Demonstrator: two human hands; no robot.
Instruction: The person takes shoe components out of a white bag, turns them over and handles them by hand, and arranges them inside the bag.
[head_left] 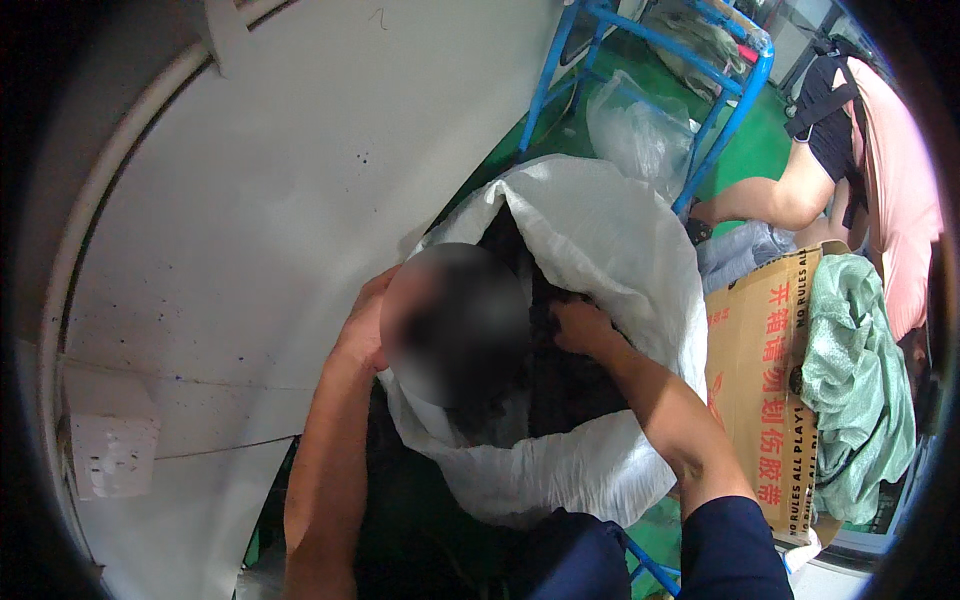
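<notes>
Far left of the white sack [620, 215], a pale panel [250, 200], dark-speckled, with a box-like fitting [112, 435] low down. Closer in, right at the sack's left rim: left hand [368, 320], fingers partly lost behind a round blurred patch [455, 325]; wide, narrow or holding, cannot tell. Same blur over the left half of the sack's mouth, everything beneath hidden. And the sack itself, gaping open between panel and cardboard box [745, 400], white folds slumped outward, dark contents [575, 395] inside. In the right half of that mouth: right hand [580, 327], fingers curled narrow against the dark contents; firm hold or mere touch, impossible to say. Step in hand, by the look of things: handling contents inside the open sack. Called for next, at a guess: a sure grip in there, loose rim clear of the forearm. Beyond the sack's far right rim, a clear plastic bag [635, 130], then a blue frame [739, 110]. Just right of the sack, that box, green woven cloth [855, 370] against its right side. Farthest right, another person [890, 190], pink top, bent low.
</notes>
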